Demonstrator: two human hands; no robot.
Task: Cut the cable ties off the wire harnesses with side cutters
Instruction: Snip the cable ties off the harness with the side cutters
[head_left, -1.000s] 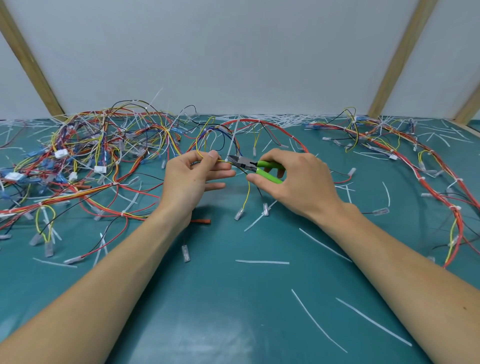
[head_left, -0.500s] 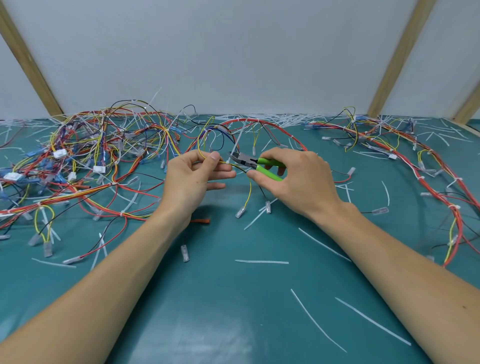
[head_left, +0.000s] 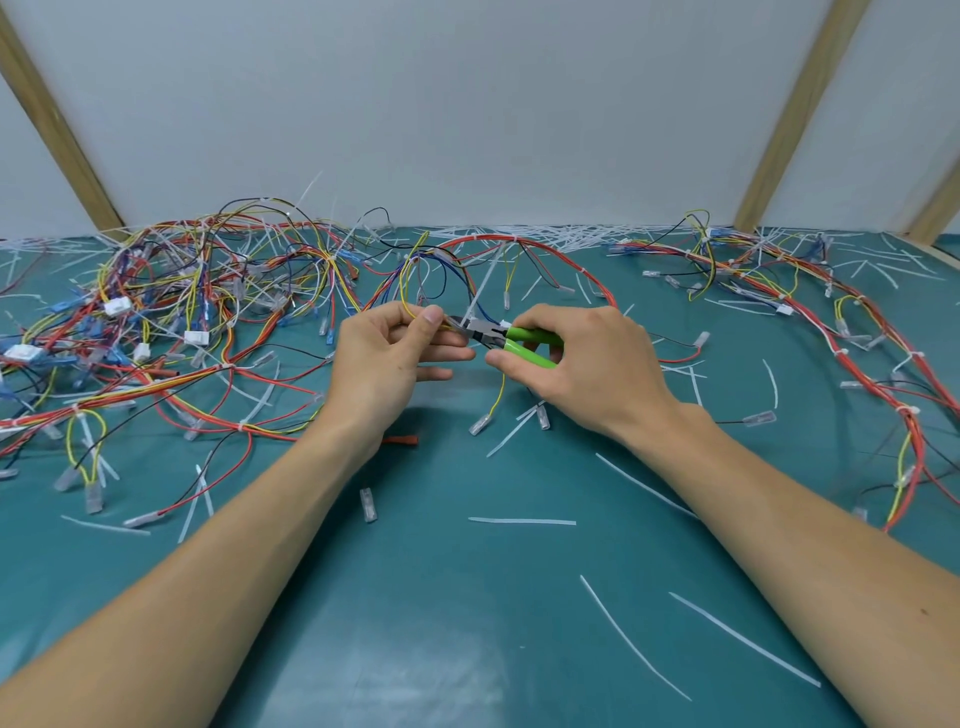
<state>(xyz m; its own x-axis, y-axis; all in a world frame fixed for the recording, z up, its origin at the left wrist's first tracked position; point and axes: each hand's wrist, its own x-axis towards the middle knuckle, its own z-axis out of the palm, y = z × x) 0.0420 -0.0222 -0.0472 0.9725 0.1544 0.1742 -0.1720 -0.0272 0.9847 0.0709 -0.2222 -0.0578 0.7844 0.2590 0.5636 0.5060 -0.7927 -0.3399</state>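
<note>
Green-handled side cutters (head_left: 511, 340) gripped by right hand (head_left: 587, 369); left hand (head_left: 387, 358) pinches wires (head_left: 415, 306)

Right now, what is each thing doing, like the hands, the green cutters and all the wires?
Left hand: pinches the yellow wire, lifted off the table.
Right hand: grips the side cutters by the green handles.
Side cutters: tip at the wire beside the left fingertips; whether the jaws are closed cannot be told.
Wire harnesses: tangled, many still tied.
Cut cable ties: lying loose on the green table.
</note>
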